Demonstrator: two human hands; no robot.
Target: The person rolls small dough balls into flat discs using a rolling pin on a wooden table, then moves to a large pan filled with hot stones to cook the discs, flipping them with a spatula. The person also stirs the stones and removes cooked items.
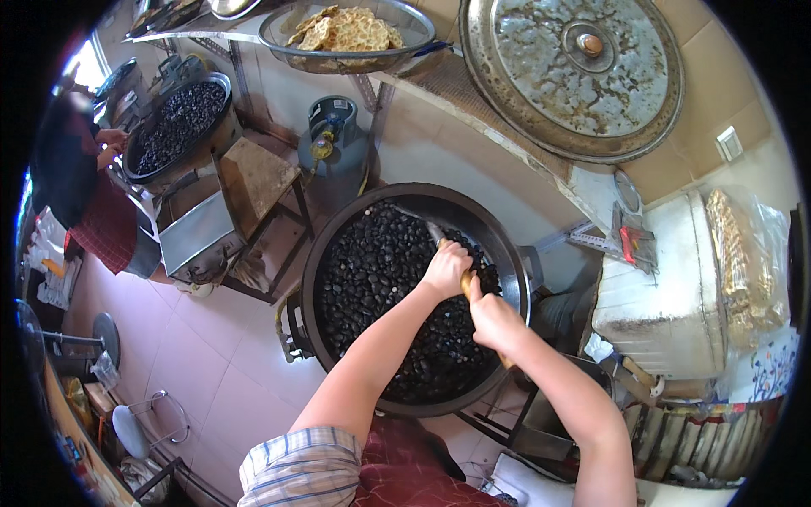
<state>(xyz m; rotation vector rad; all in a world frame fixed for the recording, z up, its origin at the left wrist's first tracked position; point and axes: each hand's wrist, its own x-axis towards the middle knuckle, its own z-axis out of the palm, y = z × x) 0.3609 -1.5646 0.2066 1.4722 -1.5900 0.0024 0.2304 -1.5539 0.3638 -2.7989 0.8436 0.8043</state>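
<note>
Both of my hands grip one wooden handle (pixel 467 284) above a large round metal pan (pixel 309 253) filled with dark, smooth stones (pixel 374 272). My left hand (pixel 448 269) is closed round the upper part of the handle, near a metal ferrule. Lower down, my right hand (pixel 497 319) holds the same handle, whose end sticks out below that hand near the pan's right rim. A metal tool head (pixel 408 213) runs from the ferrule to the stones at the pan's far side; its tip is partly hidden among them.
At the upper left, a person (pixel 95 165) stands at another pan of dark stones (pixel 180 127). A gas cylinder (pixel 332 142) stands behind my pan. The shelf above holds a mesh basket of flatbreads (pixel 348 32) and a big round lid (pixel 570 76). A metal-topped stand (pixel 203 228) is at left.
</note>
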